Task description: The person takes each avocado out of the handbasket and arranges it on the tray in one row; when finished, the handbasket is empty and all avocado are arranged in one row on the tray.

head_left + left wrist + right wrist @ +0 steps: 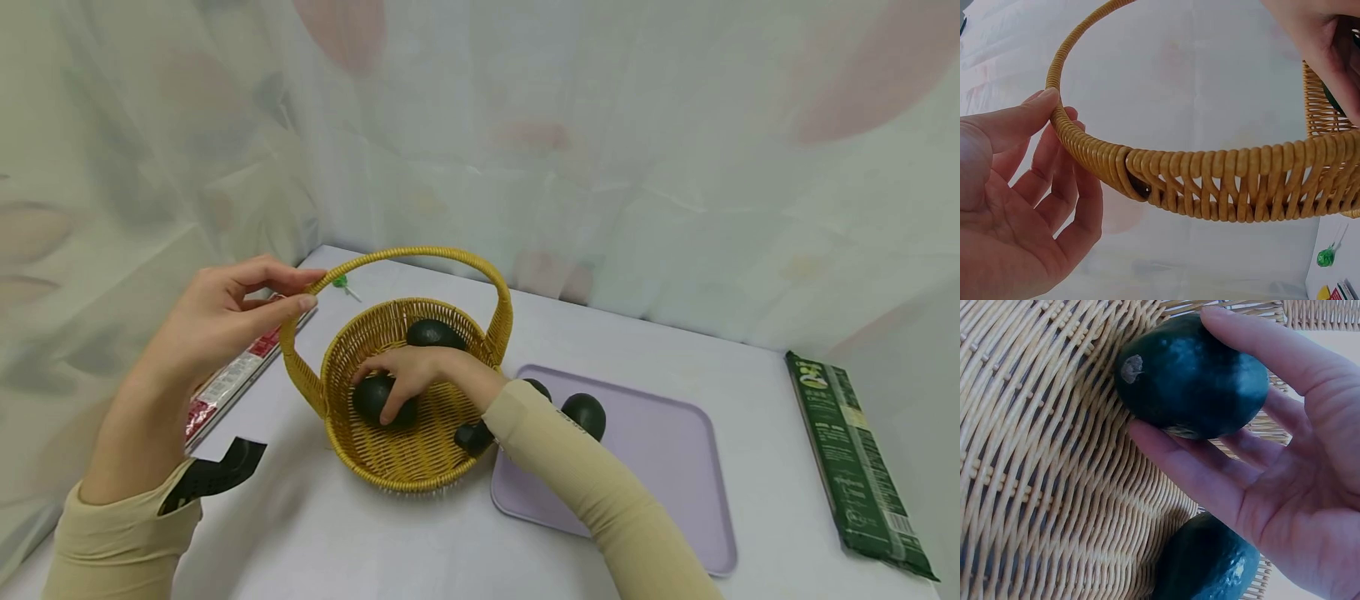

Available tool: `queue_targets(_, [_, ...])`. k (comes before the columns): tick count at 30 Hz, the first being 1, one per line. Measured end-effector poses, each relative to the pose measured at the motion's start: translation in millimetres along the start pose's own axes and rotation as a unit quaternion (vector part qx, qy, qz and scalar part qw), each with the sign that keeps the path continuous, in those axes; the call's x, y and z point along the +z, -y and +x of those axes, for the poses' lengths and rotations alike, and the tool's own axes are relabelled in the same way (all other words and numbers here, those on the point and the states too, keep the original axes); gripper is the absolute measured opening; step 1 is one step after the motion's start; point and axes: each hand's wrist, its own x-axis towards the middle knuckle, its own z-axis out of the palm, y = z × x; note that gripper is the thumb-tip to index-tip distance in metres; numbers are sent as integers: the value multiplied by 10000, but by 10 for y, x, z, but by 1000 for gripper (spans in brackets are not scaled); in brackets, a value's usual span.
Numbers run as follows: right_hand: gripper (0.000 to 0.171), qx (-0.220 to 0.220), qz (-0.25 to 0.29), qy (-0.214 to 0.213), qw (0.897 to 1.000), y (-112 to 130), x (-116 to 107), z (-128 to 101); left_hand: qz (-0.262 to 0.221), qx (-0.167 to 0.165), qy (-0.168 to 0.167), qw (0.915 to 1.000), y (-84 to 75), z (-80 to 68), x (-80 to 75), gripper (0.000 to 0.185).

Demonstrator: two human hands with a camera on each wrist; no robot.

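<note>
A yellow wicker basket (352, 450) with a hoop handle (420, 250) stands on the white table. My left hand (307, 287) pinches the handle's left side between thumb and forefinger; in the left wrist view the thumb tip (1047, 100) lies on the handle (1085, 37) just above the rim (1241, 181). My right hand (378, 392) is inside the basket, with thumb and fingers curled round a dark green avocado (371, 398) (1210, 387) that lies on the woven floor (1041, 456). A second avocado (435, 333) sits at the back. A third (1204, 565) lies by my wrist.
A lilac tray (660, 467) lies to the right of the basket with two avocados (583, 414) at its near-left corner. A long green packet (855, 467) lies at the far right and a red and white packet (232, 375) at the left. A pale curtain closes the back.
</note>
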Motion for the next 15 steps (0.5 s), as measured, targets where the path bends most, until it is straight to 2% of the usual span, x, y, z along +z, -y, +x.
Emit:
queue_targets(6, [72,101,134,-6,9999,-2,-32,-76,-38,-36,8,10000,-2,1,2,15])
queue_targets(15, [70,-48,-123,-80,9999,74,-138,-295,69,-229,-43,9997,8,-5,-10,16])
